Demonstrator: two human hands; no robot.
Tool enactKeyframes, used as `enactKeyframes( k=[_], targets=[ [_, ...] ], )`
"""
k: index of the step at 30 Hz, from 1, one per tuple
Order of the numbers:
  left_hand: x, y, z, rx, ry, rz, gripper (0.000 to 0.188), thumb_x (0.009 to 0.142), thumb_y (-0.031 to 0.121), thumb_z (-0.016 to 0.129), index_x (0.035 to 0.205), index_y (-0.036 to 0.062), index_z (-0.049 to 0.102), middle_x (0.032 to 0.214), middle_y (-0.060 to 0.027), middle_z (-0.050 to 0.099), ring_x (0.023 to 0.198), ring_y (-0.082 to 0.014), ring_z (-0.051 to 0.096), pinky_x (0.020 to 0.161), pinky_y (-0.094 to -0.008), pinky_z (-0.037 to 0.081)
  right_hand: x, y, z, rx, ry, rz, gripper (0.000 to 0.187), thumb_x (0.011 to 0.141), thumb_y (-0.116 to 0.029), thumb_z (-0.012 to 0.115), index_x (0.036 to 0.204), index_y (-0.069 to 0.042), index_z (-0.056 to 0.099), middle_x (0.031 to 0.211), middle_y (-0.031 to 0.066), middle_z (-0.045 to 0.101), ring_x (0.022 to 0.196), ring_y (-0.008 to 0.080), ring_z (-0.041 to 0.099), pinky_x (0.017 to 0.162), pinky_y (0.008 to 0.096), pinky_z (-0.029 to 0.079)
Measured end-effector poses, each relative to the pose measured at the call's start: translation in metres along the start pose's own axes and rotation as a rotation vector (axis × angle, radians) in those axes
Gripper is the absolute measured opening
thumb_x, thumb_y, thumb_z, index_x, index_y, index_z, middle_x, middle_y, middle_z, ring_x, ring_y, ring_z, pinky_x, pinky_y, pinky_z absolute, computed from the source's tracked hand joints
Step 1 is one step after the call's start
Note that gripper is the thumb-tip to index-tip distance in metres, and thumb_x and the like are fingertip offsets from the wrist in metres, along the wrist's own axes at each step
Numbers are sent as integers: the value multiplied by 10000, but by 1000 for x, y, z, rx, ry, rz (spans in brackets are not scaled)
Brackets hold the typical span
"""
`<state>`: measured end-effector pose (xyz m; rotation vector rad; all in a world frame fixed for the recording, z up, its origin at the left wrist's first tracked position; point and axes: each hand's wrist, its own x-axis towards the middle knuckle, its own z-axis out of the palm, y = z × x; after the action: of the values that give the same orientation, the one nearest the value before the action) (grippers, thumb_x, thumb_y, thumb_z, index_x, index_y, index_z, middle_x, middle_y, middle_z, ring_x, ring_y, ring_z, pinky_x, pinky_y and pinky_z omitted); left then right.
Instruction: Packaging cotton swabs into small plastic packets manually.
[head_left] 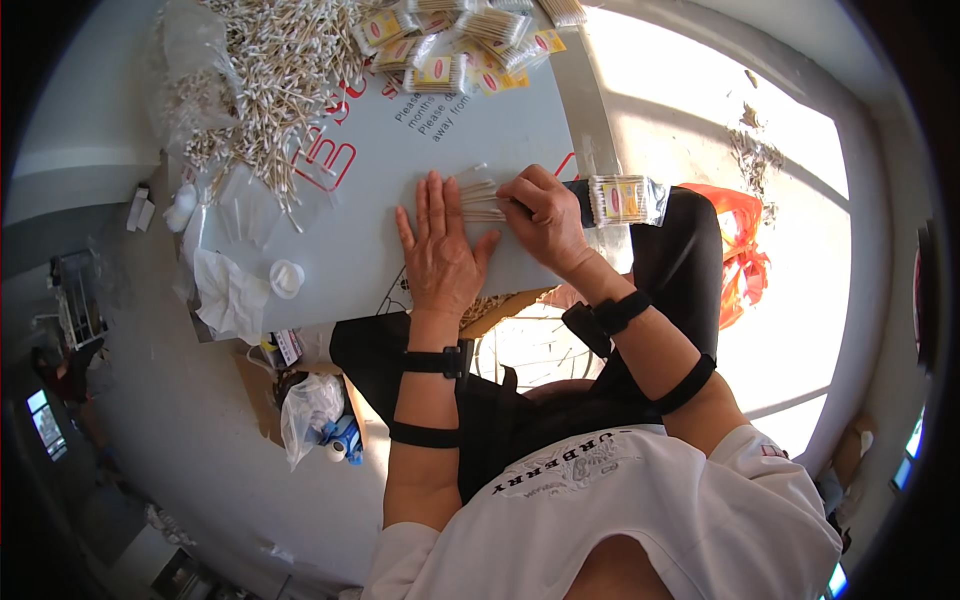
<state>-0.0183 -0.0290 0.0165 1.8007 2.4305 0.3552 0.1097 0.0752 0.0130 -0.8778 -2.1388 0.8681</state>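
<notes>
My left hand (435,250) lies flat on the grey table (370,190), its fingers stretched out. Beside its index finger is a small row of cotton swabs (480,203) with wooden sticks. At the other end of that row, the fingers of my right hand (545,215) are curled and pinched on the sticks; its fingertips are partly hidden. Just past my right hand, a clear packet of swabs (625,200) with a yellow label rests at the table's right edge.
A big heap of loose cotton swabs (285,80) covers the far left, next to clear plastic bags (195,75). Several filled packets (435,75) are piled at the far edge. A white tissue (230,295) and a round white lid (287,279) lie near left. A red bag (740,260) stands on the right.
</notes>
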Motion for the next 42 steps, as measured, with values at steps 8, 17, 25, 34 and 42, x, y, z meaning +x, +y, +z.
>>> enactKeyframes(
  k=[8,17,25,34,42],
  targets=[
    [0,0,2,-26,19,2,821,869,413,612,1492,23,247,1558,-148,241,1453,-294,206,1166,-536,119,7,0,4,-79,12,35,60,736,-71,699,791,-83,678,797,65,587,784,275,618,651,377,509],
    [1,-1,2,-21,9,-8,822,880,481,584,1483,20,268,1555,-148,250,1447,-286,222,1171,-533,115,18,-2,4,1,15,99,57,745,-79,678,802,-79,671,799,81,563,789,303,604,671,394,505],
    [-2,-2,-1,-89,7,-41,822,866,459,605,1479,25,273,1551,-145,255,1452,-282,206,1172,-528,100,36,-1,12,-167,-128,13,106,767,-95,709,855,-56,663,842,95,583,785,284,631,666,362,510],
    [-1,-6,-1,-107,-4,-17,832,871,483,597,1475,19,261,1537,-157,263,1447,-292,216,1154,-554,143,166,-37,90,-187,-215,84,392,822,-346,683,924,29,638,790,214,663,761,362,660,675,440,507],
    [2,-2,-5,-85,-108,-32,827,884,534,546,1455,-17,312,1523,-166,307,1445,-293,228,1165,-538,105,239,-59,137,-449,-322,274,271,832,-202,612,1001,2,665,996,220,683,969,375,660,810,434,536]
  ],
)
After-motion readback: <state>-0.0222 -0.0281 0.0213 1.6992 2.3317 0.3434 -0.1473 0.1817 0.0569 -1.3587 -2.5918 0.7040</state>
